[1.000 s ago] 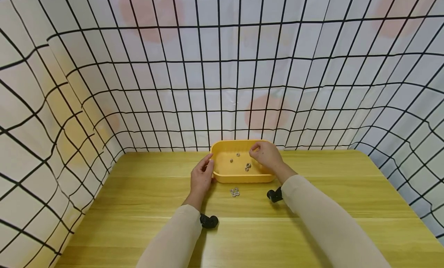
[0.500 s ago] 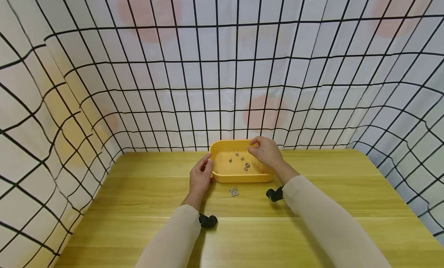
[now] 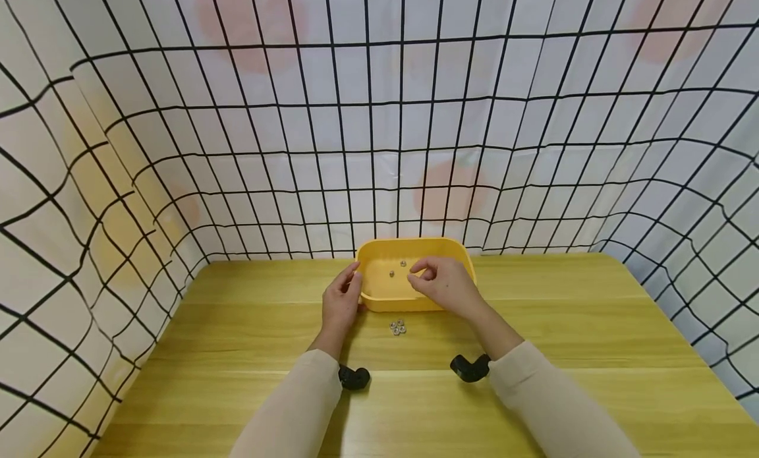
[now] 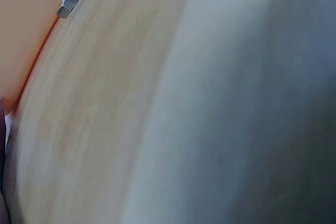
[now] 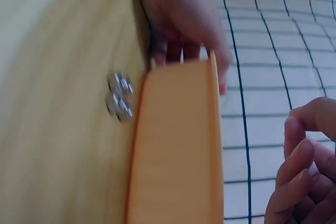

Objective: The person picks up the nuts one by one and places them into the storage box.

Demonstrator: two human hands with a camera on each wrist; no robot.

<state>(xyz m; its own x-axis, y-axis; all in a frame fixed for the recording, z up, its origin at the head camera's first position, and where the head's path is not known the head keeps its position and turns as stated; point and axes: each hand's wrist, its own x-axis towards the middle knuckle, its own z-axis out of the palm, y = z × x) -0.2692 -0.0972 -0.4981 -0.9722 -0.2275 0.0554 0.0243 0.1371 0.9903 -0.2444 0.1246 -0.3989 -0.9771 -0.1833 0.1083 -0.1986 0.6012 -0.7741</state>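
A yellow tray (image 3: 394, 305) stands at the back of the wooden table. My left hand (image 3: 340, 305) holds its left end, and in the right wrist view the thumb lies over the rim with the other fingers against the outer wall. Above the tray's right half is my right hand (image 3: 447, 288), fingers bent, with a gap between thumb and index fingertips and nothing showing between them. Two small metal nuts (image 3: 392, 273) show on the tray floor; my right hand hides the others. Several more hex nuts (image 3: 398, 327) lie in a cluster before the tray.
A white sheet behind a black wire grid (image 3: 403, 148) rises at the back and both sides of the wooden table (image 3: 249, 352). Black wrist camera mounts (image 3: 354, 378) sit at both cuffs.
One more nut appeared in the tray half a second ago beneath my right hand. Since then the right hand has moved left and nearer, over the nuts. My left hand keeps its place.
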